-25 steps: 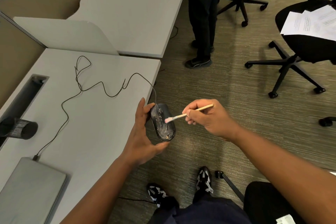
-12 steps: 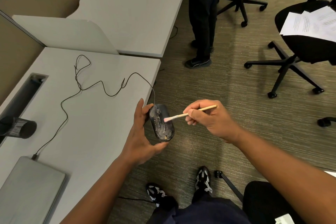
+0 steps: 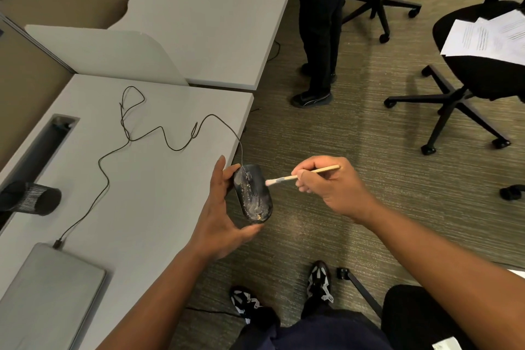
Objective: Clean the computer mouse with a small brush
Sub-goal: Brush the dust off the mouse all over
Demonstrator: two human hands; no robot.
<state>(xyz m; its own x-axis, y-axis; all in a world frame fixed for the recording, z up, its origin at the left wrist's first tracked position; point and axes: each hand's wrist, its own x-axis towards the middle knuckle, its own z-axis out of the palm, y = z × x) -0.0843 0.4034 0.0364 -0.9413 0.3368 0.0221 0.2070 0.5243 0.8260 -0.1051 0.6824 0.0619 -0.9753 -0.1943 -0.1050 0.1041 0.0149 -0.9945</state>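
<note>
Beside the grey worktop (image 3: pixel 159 202), our left hand (image 3: pixel 221 221) cradles the dusty black corded mouse (image 3: pixel 253 193) while our right hand (image 3: pixel 326 185) pinches the small wooden-handled brush (image 3: pixel 301 177), mid-sweep; next, short strokes toward the grime.

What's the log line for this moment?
left hand: holds mouse | right hand: pinches brush | bristles at mouse edge

The computer mouse (image 3: pixel 252 193) is black and oval, its top dusted with pale powder and a few yellowish specks (thickest toward the near end). It is held off the desk edge, tilted top-up, its thin dark cable (image 3: pixel 159 133) looping back across the grey desktop. The small brush (image 3: pixel 301 177) has a light wooden handle and pinkish-white bristles, which meet the mouse's right edge.
</note>
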